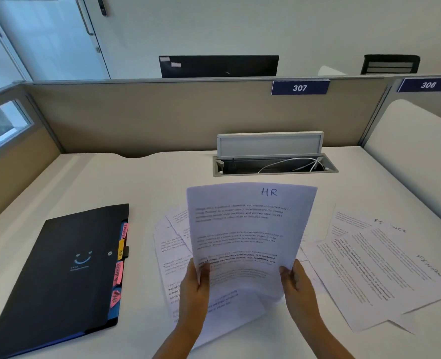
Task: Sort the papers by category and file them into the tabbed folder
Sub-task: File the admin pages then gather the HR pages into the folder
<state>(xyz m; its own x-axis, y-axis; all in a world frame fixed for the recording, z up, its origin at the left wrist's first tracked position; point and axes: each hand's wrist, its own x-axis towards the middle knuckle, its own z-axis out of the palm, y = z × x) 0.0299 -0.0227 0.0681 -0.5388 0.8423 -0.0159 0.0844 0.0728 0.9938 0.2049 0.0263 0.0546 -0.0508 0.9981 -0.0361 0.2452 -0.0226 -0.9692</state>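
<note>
A printed sheet marked "HR" (248, 229) is held up above the desk, tilted toward me. My left hand (194, 286) grips its lower left edge and my right hand (298, 283) grips its lower right edge. Beneath it lies a loose heap of printed papers (170, 257). To the right, a small pile of sheets marked "FINANCE" (380, 270) lies fanned on the desk. The black tabbed folder (61, 275) lies closed at the left, with coloured tabs (119, 265) sticking out of its right edge.
The white desk (90, 182) is bounded by beige partition walls behind and at the left. An open cable tray (274, 165) with white wires sits at the back, its lid raised. Number plates 307 and 306 hang on the partition.
</note>
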